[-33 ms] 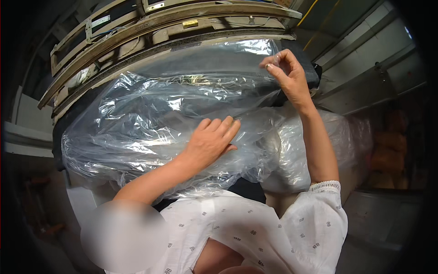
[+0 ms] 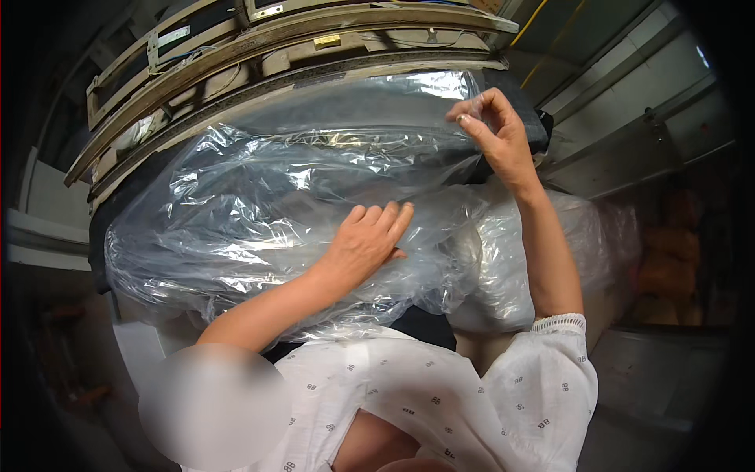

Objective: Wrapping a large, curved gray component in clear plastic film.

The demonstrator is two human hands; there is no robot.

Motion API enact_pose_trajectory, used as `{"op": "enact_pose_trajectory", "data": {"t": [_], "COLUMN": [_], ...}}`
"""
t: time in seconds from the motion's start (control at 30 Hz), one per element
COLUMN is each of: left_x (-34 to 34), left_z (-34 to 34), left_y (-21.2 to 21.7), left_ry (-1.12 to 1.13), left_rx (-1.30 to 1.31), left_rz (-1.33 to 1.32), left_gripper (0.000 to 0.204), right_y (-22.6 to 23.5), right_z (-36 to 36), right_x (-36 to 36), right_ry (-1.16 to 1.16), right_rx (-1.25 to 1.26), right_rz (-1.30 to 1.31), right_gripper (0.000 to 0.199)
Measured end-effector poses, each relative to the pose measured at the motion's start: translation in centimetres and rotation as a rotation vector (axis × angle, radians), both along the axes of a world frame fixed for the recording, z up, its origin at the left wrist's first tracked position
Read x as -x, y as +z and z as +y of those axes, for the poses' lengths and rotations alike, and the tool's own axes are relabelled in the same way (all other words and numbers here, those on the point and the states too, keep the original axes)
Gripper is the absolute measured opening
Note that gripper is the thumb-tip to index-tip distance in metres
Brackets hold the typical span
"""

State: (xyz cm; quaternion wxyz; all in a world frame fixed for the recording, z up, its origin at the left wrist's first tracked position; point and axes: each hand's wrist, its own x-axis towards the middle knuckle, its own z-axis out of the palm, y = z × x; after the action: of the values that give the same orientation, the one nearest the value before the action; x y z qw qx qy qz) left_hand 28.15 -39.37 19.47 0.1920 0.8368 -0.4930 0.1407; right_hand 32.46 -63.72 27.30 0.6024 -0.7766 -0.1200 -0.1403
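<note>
Plastic: one clear plastic sheet (image 2: 267, 204) lies draped over one dark bundle (image 2: 511, 98) on the worktable. Two hands work it: the left hand (image 2: 366, 244) lies flat and unclenched on the film, and the right hand (image 2: 491, 130) pinches its upper edge. What the wrapped bundle is cannot be made out. Nothing has shifted since before.

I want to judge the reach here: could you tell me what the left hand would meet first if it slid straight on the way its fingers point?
The left hand lies flat on the clear plastic wrap, fingers pointing up-right; it would probably just meet more wrap.
</note>
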Motion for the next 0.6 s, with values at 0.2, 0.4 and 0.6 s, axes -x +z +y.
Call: {"op": "enact_pose_trajectory", "data": {"t": [0.2,0.4,0.6], "left_x": [-0.2,1.5,3.7], "left_z": [1.9,14.5,29.8], "left_y": [-2.6,5.2,5.1], "left_ry": [-0.076,0.206,0.763], "left_rx": [-0.067,1.299,1.709], "left_rz": [0.293,0.904,0.849], "left_gripper": [0.009,0.014,0.02], "right_y": [0.8,2.8,5.3], "right_z": [0.5,1.4,5.9], "right_x": [2.1,3.0,5.1], "right_ry": [0.101,0.138,0.46], "right_rx": [0.041,-0.137,0.037], "right_rz": [0.022,0.226,0.254], "right_gripper": [0.014,0.016,0.013]}}
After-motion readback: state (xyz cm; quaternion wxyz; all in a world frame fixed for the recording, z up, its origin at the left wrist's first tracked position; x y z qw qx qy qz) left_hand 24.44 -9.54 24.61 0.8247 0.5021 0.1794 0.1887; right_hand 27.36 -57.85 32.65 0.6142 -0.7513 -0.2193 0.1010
